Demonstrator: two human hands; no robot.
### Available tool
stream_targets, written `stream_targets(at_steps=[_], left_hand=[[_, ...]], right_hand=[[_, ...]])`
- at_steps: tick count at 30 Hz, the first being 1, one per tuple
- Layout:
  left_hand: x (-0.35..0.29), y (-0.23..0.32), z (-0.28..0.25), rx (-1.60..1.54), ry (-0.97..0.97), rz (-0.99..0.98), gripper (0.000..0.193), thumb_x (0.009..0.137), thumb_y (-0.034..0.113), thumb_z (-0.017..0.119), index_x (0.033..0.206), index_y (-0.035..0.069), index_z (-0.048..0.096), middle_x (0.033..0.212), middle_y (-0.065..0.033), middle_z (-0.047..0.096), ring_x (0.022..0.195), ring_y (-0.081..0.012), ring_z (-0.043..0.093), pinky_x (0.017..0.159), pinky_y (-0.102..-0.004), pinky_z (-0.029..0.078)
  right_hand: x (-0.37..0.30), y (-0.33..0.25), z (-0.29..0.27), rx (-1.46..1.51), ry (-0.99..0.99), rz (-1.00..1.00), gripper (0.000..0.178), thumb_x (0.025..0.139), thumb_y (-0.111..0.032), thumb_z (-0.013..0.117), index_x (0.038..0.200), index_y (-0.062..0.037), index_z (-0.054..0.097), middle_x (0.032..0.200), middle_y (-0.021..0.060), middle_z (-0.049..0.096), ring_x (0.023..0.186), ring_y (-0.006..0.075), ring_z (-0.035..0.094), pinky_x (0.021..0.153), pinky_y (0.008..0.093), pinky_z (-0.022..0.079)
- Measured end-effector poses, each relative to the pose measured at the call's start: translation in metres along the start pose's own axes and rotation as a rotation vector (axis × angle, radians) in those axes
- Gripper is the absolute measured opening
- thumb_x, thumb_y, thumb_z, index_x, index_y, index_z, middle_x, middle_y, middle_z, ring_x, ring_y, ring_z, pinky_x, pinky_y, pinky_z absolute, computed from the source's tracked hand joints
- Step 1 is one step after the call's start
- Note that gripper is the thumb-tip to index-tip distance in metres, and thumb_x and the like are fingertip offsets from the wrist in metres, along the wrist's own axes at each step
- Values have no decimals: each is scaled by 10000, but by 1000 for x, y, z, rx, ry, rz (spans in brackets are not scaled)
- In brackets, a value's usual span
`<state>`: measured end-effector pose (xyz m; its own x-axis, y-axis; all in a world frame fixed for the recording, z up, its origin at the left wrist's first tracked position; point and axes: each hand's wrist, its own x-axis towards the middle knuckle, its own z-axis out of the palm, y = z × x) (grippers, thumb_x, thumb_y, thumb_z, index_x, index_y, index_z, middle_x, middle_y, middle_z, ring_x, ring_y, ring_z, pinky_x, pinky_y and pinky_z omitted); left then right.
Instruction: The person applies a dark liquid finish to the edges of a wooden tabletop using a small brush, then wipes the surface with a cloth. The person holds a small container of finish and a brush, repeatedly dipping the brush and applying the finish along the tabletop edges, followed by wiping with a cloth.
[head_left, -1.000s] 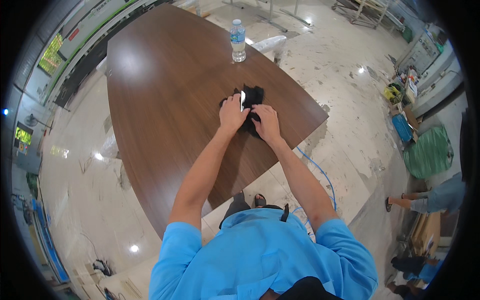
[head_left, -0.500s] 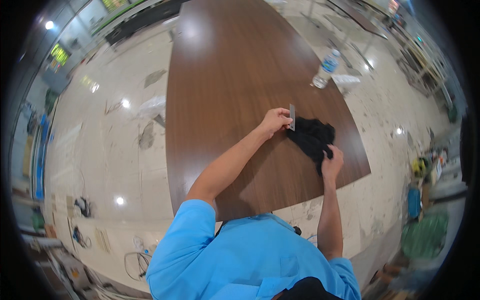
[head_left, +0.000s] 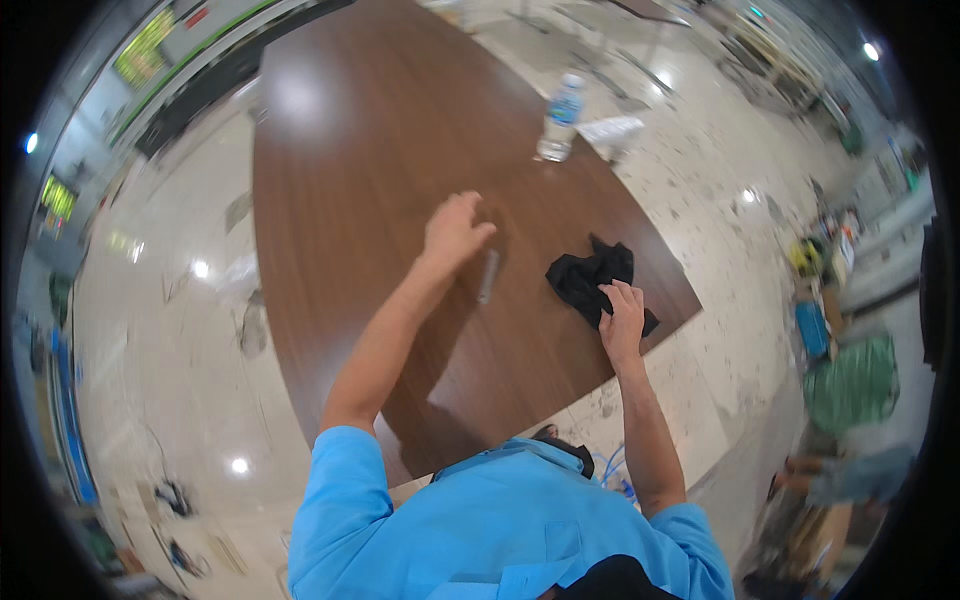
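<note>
On the brown wood-look tabletop (head_left: 400, 150) lies a small flat grey metal strip (head_left: 488, 277), slightly blurred. Just beyond it, my left hand (head_left: 458, 232) hovers over the surface with its thumb held away from the fingers and nothing in it. A crumpled black cloth (head_left: 590, 278) rests near the table's right corner. My right hand (head_left: 624, 312) has its fingers closed on the near side of that cloth; part of the fabric is hidden beneath the hand.
A clear plastic bottle with a blue label (head_left: 561, 118) stands by the table's right edge. Beyond that edge shows a clear plastic wrapping (head_left: 610, 130). A green bundle (head_left: 852, 384) sits at the far right, near another person's legs (head_left: 835, 478).
My left hand has let go of the metal strip, which now lies on the table away from the cloth. The right hand keeps hold of the cloth. My view has shifted rightward.
</note>
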<state>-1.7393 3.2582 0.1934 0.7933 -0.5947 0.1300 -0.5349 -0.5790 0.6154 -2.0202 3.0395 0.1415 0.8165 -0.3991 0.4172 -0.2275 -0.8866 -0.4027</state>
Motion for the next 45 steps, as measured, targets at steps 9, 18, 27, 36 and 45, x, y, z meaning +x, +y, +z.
stream_targets(at_steps=[9, 18, 27, 36, 45], left_hand=[[152, 77, 90, -116, 477, 232, 905, 798, 315, 886, 1478, -54, 416, 1507, -249, 438, 1451, -392, 377, 1218, -480, 296], [183, 258, 222, -274, 590, 369, 832, 794, 319, 886, 1415, -67, 488, 1348, -241, 554, 1261, -388, 512, 1145, -518, 370], [166, 414, 379, -356, 343, 371, 727, 849, 297, 829, 1397, -64, 516, 1335, -224, 580, 1250, -362, 532, 1136, -498, 389], [222, 523, 515, -429, 153, 355, 626, 903, 274, 771, 1380, -61, 543, 1322, -208, 605, 1240, -336, 553, 1127, -478, 409], [403, 617, 639, -462, 81, 299, 530, 958, 252, 714, 1362, -58, 571, 1309, -191, 631, 1229, -310, 574, 1117, -458, 428]], right_hand=[[-187, 237, -109, 435, 641, 856, 386, 803, 60, 569, 1143, -2, 739, 966, 133, 741, 821, 226, 685, 755, 346, 546], [-571, 345, -138, 851, 1447, 1802, 141, 862, 3, 576, 913, 10, 707, 810, 115, 672, 609, 238, 636, 475, 369, 470], [-542, 462, -187, 1106, 1335, 1859, 218, 897, -202, 721, 909, 15, 738, 771, 109, 700, 566, 230, 648, 473, 374, 501], [-252, 641, -127, 1185, 646, 1558, 310, 836, -192, 751, 1057, 26, 767, 924, 127, 756, 844, 217, 691, 748, 364, 569], [-198, 770, -139, 320, -160, 1308, 480, 783, -171, 592, 1240, -102, 721, 1130, 199, 739, 1060, 376, 699, 903, 466, 563]])
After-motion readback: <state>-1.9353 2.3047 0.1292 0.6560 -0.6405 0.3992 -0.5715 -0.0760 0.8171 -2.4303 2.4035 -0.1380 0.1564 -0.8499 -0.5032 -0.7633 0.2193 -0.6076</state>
